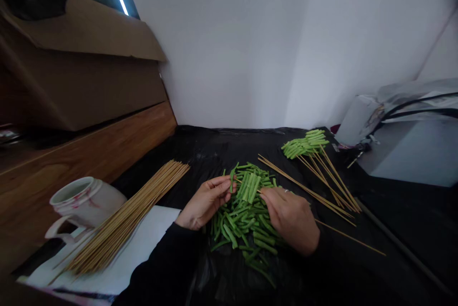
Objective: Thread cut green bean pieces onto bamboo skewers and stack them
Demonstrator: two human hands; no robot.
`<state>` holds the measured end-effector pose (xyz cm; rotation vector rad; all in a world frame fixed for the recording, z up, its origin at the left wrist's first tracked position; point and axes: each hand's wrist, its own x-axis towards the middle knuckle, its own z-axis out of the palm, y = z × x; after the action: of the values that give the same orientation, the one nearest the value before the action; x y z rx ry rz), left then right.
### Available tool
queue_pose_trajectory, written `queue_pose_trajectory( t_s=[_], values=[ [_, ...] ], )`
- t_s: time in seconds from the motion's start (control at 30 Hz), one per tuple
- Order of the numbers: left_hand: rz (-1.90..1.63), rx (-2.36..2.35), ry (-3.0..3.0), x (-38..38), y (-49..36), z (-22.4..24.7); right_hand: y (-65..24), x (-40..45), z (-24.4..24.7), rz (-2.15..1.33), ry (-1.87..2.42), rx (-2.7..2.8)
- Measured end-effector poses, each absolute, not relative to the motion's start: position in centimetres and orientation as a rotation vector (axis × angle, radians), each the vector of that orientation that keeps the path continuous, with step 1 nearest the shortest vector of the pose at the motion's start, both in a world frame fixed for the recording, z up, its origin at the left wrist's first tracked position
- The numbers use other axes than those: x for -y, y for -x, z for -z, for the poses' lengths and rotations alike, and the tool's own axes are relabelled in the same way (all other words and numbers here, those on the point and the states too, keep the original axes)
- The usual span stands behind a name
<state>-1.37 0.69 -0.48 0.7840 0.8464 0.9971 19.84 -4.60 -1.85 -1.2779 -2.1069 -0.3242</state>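
My left hand [212, 200] pinches a single green bean piece [233, 178] upright at the tip of a bamboo skewer. Several cut bean pieces [249, 186] sit side by side on that skewer, between my two hands. My right hand [291, 215] is closed around the skewer [350, 237], whose long end sticks out to the right behind the hand. Beneath both hands spreads a loose heap of cut green beans [238, 222] on black plastic sheeting [218, 272].
Left, a thick bundle of bamboo skewers [132, 215] leans by a white mug [89, 201] on white paper [153, 234]. Loaded bean skewers [306, 143] lie at the back right, near bare skewers [304, 186]. A cardboard box [89, 77] stands left; a pale bin-like object [415, 148] stands right.
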Motion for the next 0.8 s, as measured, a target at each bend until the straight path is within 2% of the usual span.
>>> queue_pose_trajectory(
  t_s=[0.8],
  values=[
    [-1.022, -0.850, -0.781, -0.66, 1.06, 0.57, -19.75, 4.65, 2.24, 0.355, 1.236, 2.109]
  ],
)
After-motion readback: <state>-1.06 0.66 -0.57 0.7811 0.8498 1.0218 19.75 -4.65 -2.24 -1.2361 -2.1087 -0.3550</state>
